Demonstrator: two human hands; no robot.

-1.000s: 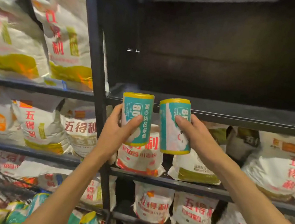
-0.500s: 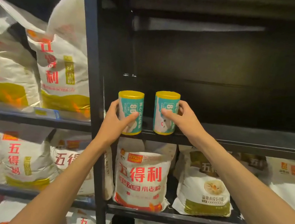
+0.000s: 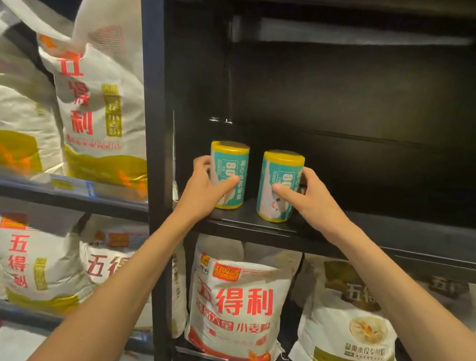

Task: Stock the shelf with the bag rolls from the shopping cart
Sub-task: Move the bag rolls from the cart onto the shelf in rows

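Note:
Two teal bag rolls with yellow ends stand upright side by side on the dark shelf [image 3: 391, 232], near its left end. My left hand [image 3: 203, 189] grips the left bag roll [image 3: 233, 164], thumb across its front. My right hand [image 3: 309, 195] grips the right bag roll [image 3: 279, 180], thumb on its front and fingers behind. A small gap separates the two rolls. The shopping cart is out of view.
A black upright post [image 3: 149, 125] borders the shelf on the left. White flour bags [image 3: 97, 105] fill the left bay, and more flour bags [image 3: 238, 302] sit on the shelf below. To the right of the rolls the shelf board runs dark and bare.
Both hands have carried the rolls up and forward from in front of the shelf edge onto the shelf board. The view has tilted up, and the cart has left the frame.

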